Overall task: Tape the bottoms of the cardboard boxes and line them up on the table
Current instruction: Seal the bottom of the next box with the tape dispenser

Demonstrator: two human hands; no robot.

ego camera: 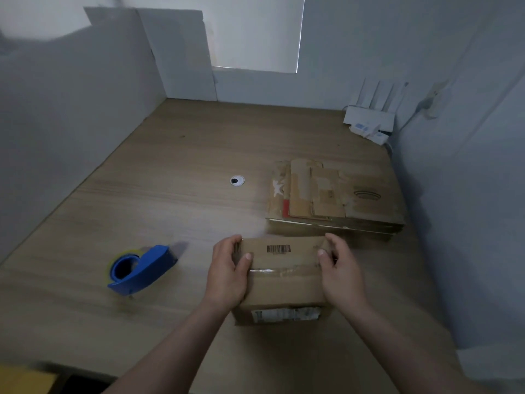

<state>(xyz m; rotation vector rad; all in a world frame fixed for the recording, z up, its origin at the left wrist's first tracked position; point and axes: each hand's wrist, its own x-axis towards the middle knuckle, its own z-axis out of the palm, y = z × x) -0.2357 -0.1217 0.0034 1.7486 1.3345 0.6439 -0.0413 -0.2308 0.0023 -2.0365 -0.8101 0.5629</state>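
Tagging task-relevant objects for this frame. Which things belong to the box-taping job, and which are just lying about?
Job: small cardboard box, gripped at its sides by the left hand and right hand; blue tape dispenser; stack of flattened cardboard boxes; wooden table.
Lying about: white router in the far right corner; cable grommet in the tabletop.

From the held cardboard box (pixel 284 282), bare tabletop (pixel 176 155) lies open from 10 to 12 o'clock. A flattened cardboard stack (pixel 335 194) blocks 1 o'clock, a blue tape dispenser (pixel 139 268) sits at 9, and a white wall (pixel 468 194) closes off 3.
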